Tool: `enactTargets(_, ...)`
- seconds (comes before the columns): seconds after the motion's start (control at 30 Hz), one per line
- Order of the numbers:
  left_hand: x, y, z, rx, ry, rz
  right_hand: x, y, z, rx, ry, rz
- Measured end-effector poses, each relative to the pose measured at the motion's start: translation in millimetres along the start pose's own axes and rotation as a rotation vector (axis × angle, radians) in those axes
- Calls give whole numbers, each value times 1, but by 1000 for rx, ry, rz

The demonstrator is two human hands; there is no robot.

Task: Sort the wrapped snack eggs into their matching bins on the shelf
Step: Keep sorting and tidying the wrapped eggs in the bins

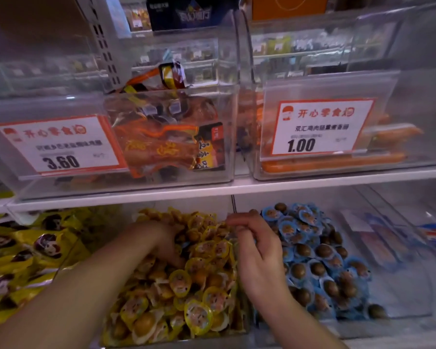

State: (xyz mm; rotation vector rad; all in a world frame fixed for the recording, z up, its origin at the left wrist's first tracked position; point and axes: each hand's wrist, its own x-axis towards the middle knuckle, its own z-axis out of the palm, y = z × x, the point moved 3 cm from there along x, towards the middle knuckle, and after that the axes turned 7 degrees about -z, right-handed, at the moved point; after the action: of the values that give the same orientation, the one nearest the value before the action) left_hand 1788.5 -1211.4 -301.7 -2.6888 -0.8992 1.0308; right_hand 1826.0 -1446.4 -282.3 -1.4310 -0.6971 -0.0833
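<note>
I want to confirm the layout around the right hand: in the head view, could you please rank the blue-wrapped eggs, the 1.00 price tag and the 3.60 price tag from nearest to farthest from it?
From the right hand:
1. Blue-wrapped eggs, in the bin right beside it.
2. 1.00 price tag, on the shelf above, to the right.
3. 3.60 price tag, above, far left.

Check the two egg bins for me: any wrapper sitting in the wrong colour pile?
None clearly. The yellow-wrapped eggs fill the middle bin and the blue-wrapped eggs the bin beside it. The left hand digs into the yellow pile; what the right hand pinches is too blurred to tell.
</note>
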Motion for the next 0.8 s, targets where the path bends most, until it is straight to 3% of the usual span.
enactTargets(0.17,11,7,2,-70,60,17,1,-1,-2,-49,-43,-99)
enactTargets(0.37,12,8,14,-444,224,131,0,-2,0,-58,-46,-115)
enactTargets(0.47,15,11,16,-654,159,160,-1,-1,1,-55,-33,-98)
enactTargets(0.63,21,16,21,-1187,14,368,-1,-1,3,-55,-11,-97)
enactTargets(0.8,22,17,17,-1351,35,497,0,2,3,-35,-6,-105)
